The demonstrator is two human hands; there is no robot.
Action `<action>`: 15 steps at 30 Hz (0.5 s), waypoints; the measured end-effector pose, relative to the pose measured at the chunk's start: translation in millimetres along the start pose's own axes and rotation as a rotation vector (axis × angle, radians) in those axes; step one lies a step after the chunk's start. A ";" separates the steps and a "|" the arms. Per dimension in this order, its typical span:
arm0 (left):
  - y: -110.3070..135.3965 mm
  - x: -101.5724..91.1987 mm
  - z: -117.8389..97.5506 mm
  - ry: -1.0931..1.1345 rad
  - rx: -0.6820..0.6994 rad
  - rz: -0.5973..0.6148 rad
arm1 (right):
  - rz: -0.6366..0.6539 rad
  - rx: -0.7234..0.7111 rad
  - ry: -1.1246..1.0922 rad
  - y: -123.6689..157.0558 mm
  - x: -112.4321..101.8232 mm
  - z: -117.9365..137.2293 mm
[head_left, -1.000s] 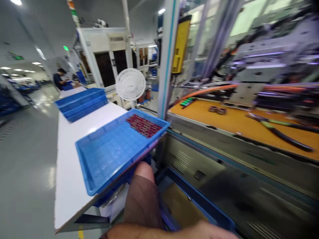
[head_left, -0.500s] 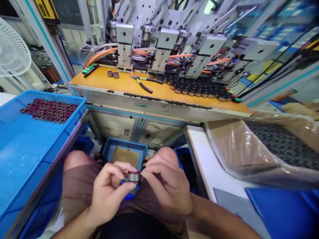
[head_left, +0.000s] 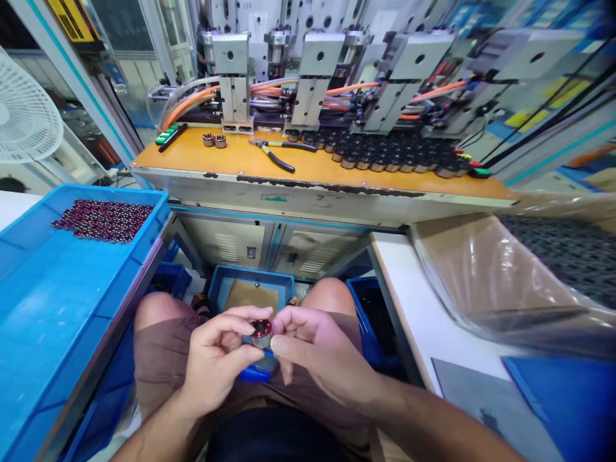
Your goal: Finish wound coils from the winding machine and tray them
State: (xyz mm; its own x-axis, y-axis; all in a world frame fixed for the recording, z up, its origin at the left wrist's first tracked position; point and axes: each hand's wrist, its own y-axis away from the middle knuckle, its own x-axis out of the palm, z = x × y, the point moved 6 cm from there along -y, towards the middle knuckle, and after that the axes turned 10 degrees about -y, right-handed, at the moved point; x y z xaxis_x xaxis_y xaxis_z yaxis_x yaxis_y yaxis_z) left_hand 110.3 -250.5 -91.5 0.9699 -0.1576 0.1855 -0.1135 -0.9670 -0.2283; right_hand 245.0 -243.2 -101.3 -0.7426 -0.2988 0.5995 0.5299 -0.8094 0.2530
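Small metal ring (head_left: pixel 262 340), red-and-dark face upward — pinched between thumb and fingers of the left hand (head_left: pixel 219 359). The right hand (head_left: pixel 320 340), fingers curled, meets its right side; whether it grips cannot be told. Open room separates both from the counter's (head_left: pixel 180 160) front edge.

I've got my bare left hand (head_left: pixel 216 359) in a pinch, thumb opposing bent fingers; my bare right hand (head_left: pixel 317 346) faces it, close, fingers curled, both bare forearms (head_left: pixel 423 410) slanting inward!
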 end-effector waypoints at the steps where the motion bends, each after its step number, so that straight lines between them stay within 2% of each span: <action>1: -0.6 0.4 0.5 0.015 0.001 0.008 | 0.029 -0.001 -0.012 -1.2 1.4 -0.7; 5: -0.2 1.9 3.4 0.043 -0.025 0.026 | 0.133 -0.036 -0.006 -3.7 8.1 -2.4; 8: -3.4 0.9 9.4 0.078 -0.059 0.006 | 0.071 -0.192 0.092 -3.1 6.5 4.4; 10: -7.9 -6.0 19.5 0.111 -0.125 -0.086 | 0.012 -0.445 0.300 1.7 6.3 18.5; 12: -9.2 -19.7 31.7 0.059 -0.220 -0.258 | -0.047 -0.763 0.603 11.4 9.0 33.2; 14: -4.5 -34.2 33.1 -0.164 -0.239 -0.422 | -0.121 -1.061 0.939 22.2 11.9 39.5; 15: -1.0 -37.8 27.6 -0.321 -0.200 -0.456 | -0.154 -1.179 1.098 26.0 12.3 38.7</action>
State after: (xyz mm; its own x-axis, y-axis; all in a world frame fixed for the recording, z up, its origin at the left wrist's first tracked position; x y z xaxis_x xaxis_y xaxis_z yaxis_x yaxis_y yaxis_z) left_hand 79.7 -238.1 -124.6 0.9434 0.3210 -0.0834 0.3219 -0.9468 -0.0027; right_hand 265.4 -248.4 -57.9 -0.9500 0.0384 -0.3100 0.2186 -0.6271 -0.7477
